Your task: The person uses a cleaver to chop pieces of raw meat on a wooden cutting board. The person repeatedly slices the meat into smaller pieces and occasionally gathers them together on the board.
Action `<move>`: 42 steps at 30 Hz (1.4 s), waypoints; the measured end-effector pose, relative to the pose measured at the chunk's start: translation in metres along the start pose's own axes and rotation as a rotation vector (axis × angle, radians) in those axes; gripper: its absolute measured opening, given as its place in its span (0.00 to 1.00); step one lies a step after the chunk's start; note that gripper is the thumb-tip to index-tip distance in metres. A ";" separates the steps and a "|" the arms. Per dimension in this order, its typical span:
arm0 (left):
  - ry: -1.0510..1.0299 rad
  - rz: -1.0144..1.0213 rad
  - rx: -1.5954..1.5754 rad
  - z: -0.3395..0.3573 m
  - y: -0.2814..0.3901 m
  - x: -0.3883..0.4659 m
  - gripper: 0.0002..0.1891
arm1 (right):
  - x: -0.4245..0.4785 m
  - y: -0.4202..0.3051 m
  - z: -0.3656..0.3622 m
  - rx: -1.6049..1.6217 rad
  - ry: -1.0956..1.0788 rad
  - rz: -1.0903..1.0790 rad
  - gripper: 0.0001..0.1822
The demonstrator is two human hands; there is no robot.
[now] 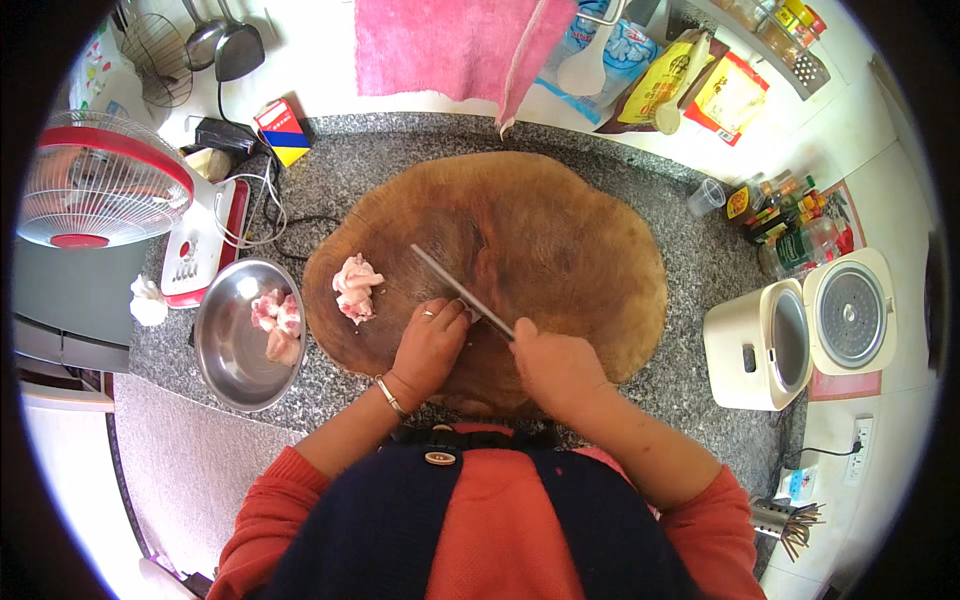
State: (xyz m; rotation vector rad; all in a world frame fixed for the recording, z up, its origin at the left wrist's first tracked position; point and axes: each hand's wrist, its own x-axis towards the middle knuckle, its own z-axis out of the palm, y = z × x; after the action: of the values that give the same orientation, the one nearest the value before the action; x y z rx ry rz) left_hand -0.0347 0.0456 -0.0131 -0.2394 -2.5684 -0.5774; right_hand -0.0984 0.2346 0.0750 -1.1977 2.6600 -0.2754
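A large wooden chopping board (570, 217) lies in front of me. My right hand (555, 364) grips a knife (457, 287), whose blade points up and to the left across the board. Close by on the blade's left side, my left hand (431, 345) presses down with bent fingers on a small pale piece of meat (474, 313), mostly hidden by the fingers and blade. A pile of pale pink raw meat (357, 288) rests on the board's left part. More chunks of raw meat (283, 322) lie in a stainless steel bowl (225, 341) left of the board.
At the left stand an electric fan (105, 187) and its cables. A rice cooker (739, 345) with its lid up, a plastic cup (706, 197) and several bottles (780, 214) are on the right. A pink towel (450, 49) hangs behind the board. The granite counter (337, 161) surrounds it.
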 end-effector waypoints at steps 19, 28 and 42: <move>0.010 0.002 -0.035 -0.005 0.001 -0.004 0.14 | 0.004 0.006 -0.010 0.015 -0.042 -0.013 0.08; 0.049 0.013 -0.070 -0.008 0.006 -0.007 0.14 | -0.036 0.005 -0.036 -0.073 -0.135 -0.032 0.05; 0.009 -0.029 -0.053 -0.010 0.007 -0.015 0.15 | -0.031 0.004 -0.036 -0.049 -0.132 -0.009 0.06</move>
State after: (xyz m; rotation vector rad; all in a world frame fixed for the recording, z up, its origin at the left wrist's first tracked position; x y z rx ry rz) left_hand -0.0151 0.0460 -0.0102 -0.2173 -2.5539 -0.6559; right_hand -0.0912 0.2634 0.1124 -1.1995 2.5623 -0.1285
